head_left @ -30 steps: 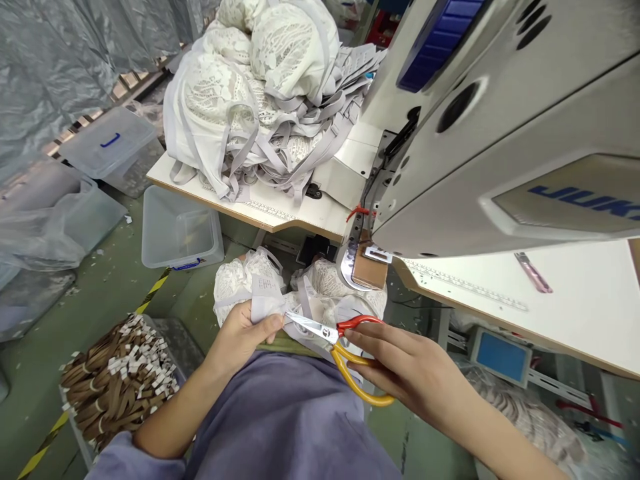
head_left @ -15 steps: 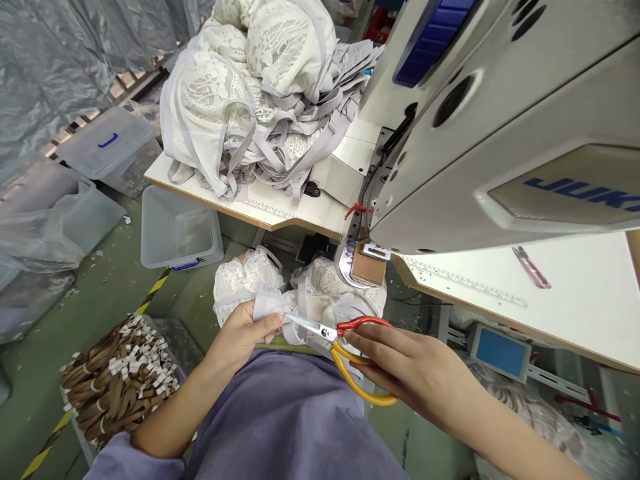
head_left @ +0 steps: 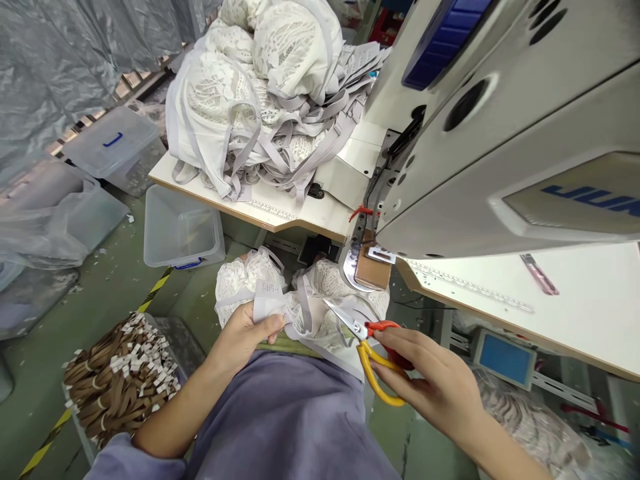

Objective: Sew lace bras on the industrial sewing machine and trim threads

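A white lace bra [head_left: 320, 287] with pale lilac bands lies across my lap. My left hand [head_left: 250, 328] pinches its band between thumb and fingers, beside a printed label [head_left: 269, 297]. In my right hand [head_left: 430, 373] is a pair of scissors [head_left: 356, 327] with one red and one yellow handle. Their blades look closed and point up and left over the bra, apart from my left hand. Part of the bra lies behind the scissors, beneath the sewing machine's narrow arm end [head_left: 373, 267].
A JUKI sewing machine [head_left: 500, 160] looms at the right. More lace bras [head_left: 220, 100] are piled on the table [head_left: 280, 217]. A pink-handled cutter [head_left: 540, 275] lies at right. On the floor stand a clear bin [head_left: 183, 230] and a box of brown straps [head_left: 120, 380].
The scissors have moved right, away from my left fingertips, and their tips now angle further upward. My left hand keeps its pinch on the band. The view has shifted slightly.
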A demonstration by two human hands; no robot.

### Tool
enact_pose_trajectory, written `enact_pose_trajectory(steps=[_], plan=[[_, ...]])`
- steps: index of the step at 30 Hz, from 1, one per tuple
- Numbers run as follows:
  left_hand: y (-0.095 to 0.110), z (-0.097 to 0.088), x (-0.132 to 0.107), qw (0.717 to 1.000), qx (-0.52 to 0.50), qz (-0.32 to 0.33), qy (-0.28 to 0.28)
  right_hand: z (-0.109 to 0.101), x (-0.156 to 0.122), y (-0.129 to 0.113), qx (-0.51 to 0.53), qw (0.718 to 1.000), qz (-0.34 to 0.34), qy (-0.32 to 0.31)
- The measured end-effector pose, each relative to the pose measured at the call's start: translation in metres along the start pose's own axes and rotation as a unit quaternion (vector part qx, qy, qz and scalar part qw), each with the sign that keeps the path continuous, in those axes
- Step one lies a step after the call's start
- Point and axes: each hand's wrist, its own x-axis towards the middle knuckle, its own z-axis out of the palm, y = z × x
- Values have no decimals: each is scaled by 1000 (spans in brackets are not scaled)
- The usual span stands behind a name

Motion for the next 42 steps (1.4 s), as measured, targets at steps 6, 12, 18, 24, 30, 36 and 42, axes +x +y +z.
enact_pose_trajectory(steps=[6,12,18,24,30,36,42], plan=[[0,0,-3,1000,15,9,9,-2,-7,1,9,1000,21,-11],[0,0,-5,999,44,21,21,-5,-26,19,-31,998,38,-29],[4,4,-2,997,64,30,25,-33,-56,95,-206,965,161,-1],[-2,18,6,996,29,25,83,-62,-37,163,-359,915,151,110],[-13,33,12,989,72,40,124,17,0,29,5,979,177,104],[-9,48,9,962,234,75,121,78,46,-38,172,959,216,70],[-15,47,17,972,195,54,122,72,47,-17,96,983,140,74]])
